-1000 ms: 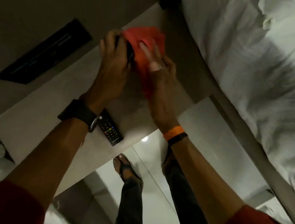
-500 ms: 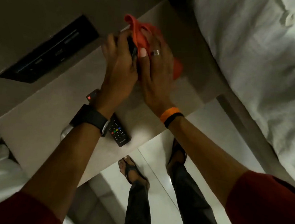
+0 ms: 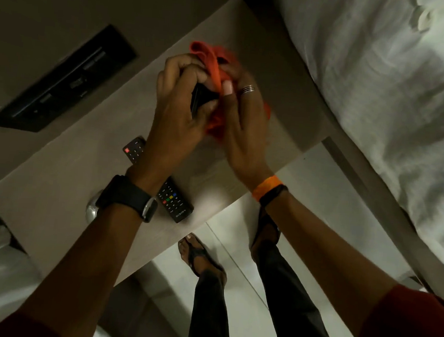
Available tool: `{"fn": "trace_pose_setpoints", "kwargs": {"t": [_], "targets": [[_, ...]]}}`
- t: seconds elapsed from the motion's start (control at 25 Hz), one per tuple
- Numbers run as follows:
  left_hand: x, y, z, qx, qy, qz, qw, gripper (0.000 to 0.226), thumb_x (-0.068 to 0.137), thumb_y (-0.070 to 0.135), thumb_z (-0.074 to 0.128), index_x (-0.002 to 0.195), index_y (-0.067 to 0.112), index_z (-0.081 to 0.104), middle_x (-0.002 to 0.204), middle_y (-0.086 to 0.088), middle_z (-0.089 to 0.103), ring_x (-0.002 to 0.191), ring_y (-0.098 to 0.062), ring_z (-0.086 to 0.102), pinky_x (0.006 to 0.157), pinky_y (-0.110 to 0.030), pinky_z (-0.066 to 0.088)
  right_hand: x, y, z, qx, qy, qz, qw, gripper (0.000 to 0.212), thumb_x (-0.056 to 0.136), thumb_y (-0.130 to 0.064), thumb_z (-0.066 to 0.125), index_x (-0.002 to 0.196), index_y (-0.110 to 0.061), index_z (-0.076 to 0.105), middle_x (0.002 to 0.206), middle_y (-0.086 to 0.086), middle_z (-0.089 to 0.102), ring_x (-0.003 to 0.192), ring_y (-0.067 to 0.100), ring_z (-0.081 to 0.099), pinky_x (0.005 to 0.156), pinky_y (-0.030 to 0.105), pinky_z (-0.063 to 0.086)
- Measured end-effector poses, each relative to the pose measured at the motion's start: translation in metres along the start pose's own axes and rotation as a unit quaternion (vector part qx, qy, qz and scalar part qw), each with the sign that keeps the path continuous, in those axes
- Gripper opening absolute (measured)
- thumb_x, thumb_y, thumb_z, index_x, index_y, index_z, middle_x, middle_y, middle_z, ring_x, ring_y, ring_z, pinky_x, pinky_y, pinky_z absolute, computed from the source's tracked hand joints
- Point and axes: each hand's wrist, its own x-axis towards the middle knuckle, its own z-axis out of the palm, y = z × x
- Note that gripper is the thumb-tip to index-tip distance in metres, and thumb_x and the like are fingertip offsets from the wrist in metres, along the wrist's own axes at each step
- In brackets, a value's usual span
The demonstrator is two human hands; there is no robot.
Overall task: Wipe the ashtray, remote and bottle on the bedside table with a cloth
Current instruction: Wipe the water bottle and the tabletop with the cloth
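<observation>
Worktop (image 3: 61, 209) of pale wood ran diagonally across the view, its near edge dropping to a glossy tiled floor (image 3: 306, 191) where two sandalled feet stood. At the far left a dark recessed panel (image 3: 63, 81) sat in the wall behind it. A shiny rounded object (image 3: 92, 209), partly hidden by the left wrist, rested near the worktop's near-left part; what it was could not be told. The remote (image 3: 175, 202) lay flat on the worktop just right of it, crossed by the left forearm, its lower end close to the near edge. Bare surface stayed open left of the remote and toward the far corner.

The left hand (image 3: 175, 106), wearing a dark watch (image 3: 127, 196), was raised above the worktop with its fingers curled; its grip was pinched around a small dark object (image 3: 201, 100), probably the ashtray, held between thumb and fingers. The orange cloth (image 3: 213, 64) bunched over and under that object. The right hand (image 3: 243, 122), ringed and with an orange wristband (image 3: 266, 186), pressed against the cloth, its grip pinching the fabric against the dark object with the thumb on top. At the right, a bed (image 3: 381, 87) with rumpled white sheets bordered the worktop, leaving only a narrow strip of floor.
</observation>
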Motion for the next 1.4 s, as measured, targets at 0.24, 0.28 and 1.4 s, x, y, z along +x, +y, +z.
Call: {"fn": "trace_pose_setpoints", "kwargs": {"t": [0.24, 0.28, 1.4], "targets": [[-0.013, -0.009, -0.011, -0.009, -0.039, -0.126, 0.991, 0.080, 0.092, 0.035, 0.068, 0.153, 0.012, 0.021, 0.159, -0.015, 0.022, 0.144, -0.025, 0.036, 0.101, -0.018, 0.044, -0.008, 0.052, -0.035, -0.050, 0.013, 0.156, 0.986, 0.031, 0.109, -0.018, 0.034, 0.135, -0.009, 0.049, 0.133, 0.015, 0.056, 0.122, 0.028, 0.055, 0.104, 0.053, 0.047], [-0.013, -0.012, -0.013, 0.003, -0.041, -0.170, 0.985, 0.079, 0.094, 0.046, 0.061, 0.154, 0.017, 0.018, 0.159, -0.014, 0.026, 0.143, -0.025, 0.038, 0.096, -0.019, 0.044, -0.006, 0.055, -0.040, -0.047, 0.015, 0.172, 0.984, 0.030, 0.110, -0.018, 0.033, 0.133, -0.007, 0.049, 0.130, 0.015, 0.057, 0.117, 0.027, 0.057, 0.102, 0.053, 0.048], [0.010, 0.008, -0.023, 0.205, -0.143, 0.181, 0.951, 0.047, 0.079, -0.010, 0.053, 0.117, 0.010, 0.070, 0.131, -0.008, 0.065, 0.122, -0.038, 0.051, 0.104, -0.051, 0.044, 0.051, 0.058, -0.077, -0.167, -0.113, 0.165, 0.965, 0.042, 0.096, -0.001, 0.046, 0.133, -0.014, 0.059, 0.132, 0.010, 0.065, 0.121, 0.022, 0.060, 0.105, 0.033, 0.046]]}}
